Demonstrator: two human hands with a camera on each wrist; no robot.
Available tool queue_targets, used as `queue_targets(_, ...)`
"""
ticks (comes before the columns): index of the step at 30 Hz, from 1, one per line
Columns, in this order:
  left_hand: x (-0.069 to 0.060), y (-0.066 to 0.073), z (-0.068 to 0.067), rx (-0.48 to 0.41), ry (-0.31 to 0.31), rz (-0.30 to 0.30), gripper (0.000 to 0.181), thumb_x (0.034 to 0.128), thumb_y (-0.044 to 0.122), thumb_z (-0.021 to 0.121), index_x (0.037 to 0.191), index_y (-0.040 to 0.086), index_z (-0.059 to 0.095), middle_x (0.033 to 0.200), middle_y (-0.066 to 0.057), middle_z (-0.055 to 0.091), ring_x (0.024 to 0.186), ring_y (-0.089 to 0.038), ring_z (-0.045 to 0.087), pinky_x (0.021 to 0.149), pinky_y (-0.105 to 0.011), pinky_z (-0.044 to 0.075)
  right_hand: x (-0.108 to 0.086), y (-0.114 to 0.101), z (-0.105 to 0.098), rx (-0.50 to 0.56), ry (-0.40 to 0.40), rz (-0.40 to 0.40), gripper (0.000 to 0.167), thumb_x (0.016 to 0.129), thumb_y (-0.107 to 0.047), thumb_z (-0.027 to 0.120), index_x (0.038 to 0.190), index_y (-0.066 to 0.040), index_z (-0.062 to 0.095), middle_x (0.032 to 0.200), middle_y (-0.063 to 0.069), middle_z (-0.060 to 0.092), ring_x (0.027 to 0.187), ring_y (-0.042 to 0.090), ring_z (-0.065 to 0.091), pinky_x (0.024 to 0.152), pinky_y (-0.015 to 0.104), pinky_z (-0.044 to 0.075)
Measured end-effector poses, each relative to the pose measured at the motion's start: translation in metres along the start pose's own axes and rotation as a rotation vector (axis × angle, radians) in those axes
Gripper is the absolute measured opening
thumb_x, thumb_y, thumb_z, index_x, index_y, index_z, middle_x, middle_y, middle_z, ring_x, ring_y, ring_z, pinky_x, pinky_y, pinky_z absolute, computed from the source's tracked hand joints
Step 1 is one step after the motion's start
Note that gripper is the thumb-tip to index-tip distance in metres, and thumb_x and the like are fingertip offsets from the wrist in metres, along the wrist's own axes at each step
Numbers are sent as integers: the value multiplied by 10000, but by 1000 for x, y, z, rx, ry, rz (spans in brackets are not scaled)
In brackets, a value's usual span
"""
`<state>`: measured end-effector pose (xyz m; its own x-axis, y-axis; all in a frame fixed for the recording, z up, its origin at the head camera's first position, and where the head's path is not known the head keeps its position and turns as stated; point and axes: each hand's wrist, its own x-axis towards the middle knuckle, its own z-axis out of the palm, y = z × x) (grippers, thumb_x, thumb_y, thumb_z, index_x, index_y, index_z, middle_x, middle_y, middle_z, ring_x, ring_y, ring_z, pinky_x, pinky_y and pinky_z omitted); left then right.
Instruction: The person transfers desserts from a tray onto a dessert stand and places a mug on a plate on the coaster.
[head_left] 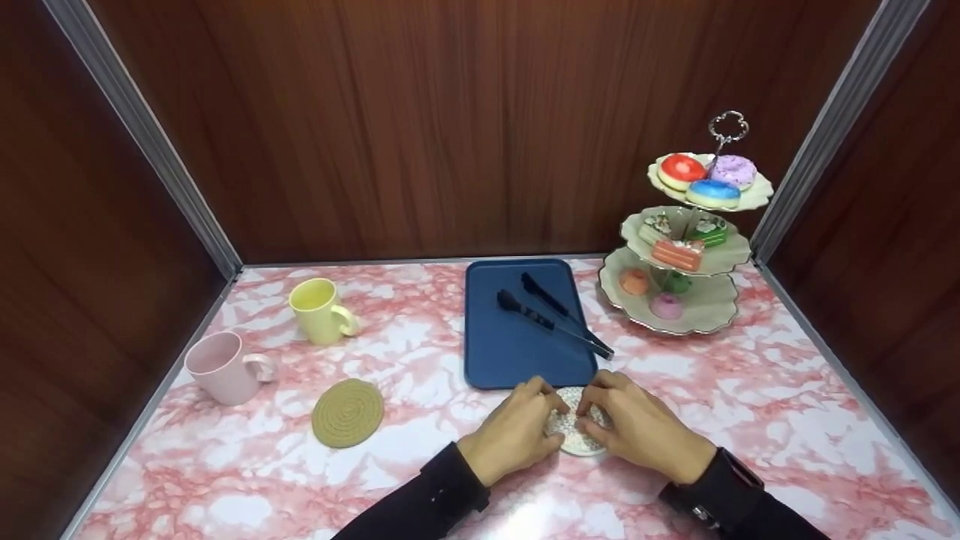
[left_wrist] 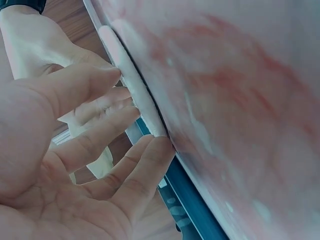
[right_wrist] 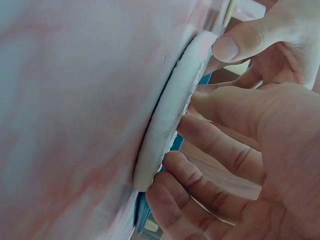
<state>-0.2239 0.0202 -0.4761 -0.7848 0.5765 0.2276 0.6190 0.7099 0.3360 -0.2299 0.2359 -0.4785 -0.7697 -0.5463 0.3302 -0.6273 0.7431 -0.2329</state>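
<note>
A round white coaster with a speckled pattern (head_left: pixel 579 444) lies flat on the table at the tray's near edge. My left hand (head_left: pixel 517 431) holds its left side, the thumb nearer me and the bent fingers along the rim. From the other side, my right hand (head_left: pixel 641 427) holds the same coaster with curled fingers. The right wrist view shows the coaster's thick pale edge (right_wrist: pixel 167 115) against the tabletop, with the right fingertips touching its face and far rim. In the left wrist view, left fingertips meet that edge (left_wrist: pixel 132 82) too.
Beyond the hands, a blue tray (head_left: pixel 491 352) bears black-tipped tongs (head_left: pixel 555 324). A three-tier stand (head_left: pixel 712 322) with toy-like sweets rises at the right. A yellow mug (head_left: pixel 315 311), a pink mug (head_left: pixel 221 375) and an olive woven coaster (head_left: pixel 347 412) occupy the left.
</note>
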Motion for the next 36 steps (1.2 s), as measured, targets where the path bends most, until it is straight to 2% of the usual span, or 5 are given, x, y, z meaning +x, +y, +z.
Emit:
queue_targets(10, 8, 9, 6, 3, 13, 48, 334, 752, 280, 685, 1076, 199, 666, 1127, 31, 522, 1034, -143, 523, 885, -230, 462, -5, 11, -5, -37, 17, 59, 154, 720, -374, 739, 759, -309, 606, 834, -113, 522, 795, 21, 485, 648, 222, 454)
queue_targets(20, 11, 12, 8, 3, 0, 34, 337, 747, 284, 685, 1079, 234, 657, 1141, 55, 522, 1039, -126, 529, 881, -223, 468, -11, 26, -14, -37, 23, 110, 163, 706, -357, 752, 760, -293, 613, 838, -117, 528, 781, 25, 514, 671, 235, 467)
queue_targets(29, 13, 16, 10, -3, -3, 41, 307, 773, 315, 667, 1073, 251, 670, 1127, 57, 527, 997, -127, 527, 848, -237, 478, -17, 44, -21, -58, 35, 156, 159, 701, -341, 754, 749, -291, 611, 802, -89, 530, 694, 19, 456, 621, 207, 428)
queue_targets(36, 17, 21, 10, 3, -1, 46, 317, 783, 331, 663, 1090, 253, 661, 1134, 59, 528, 989, -123, 524, 819, -241, 488, -19, 59, -25, -79, 68, 195, 161, 694, -342, 757, 745, -282, 617, 791, -80, 527, 684, 38, 446, 607, 235, 408)
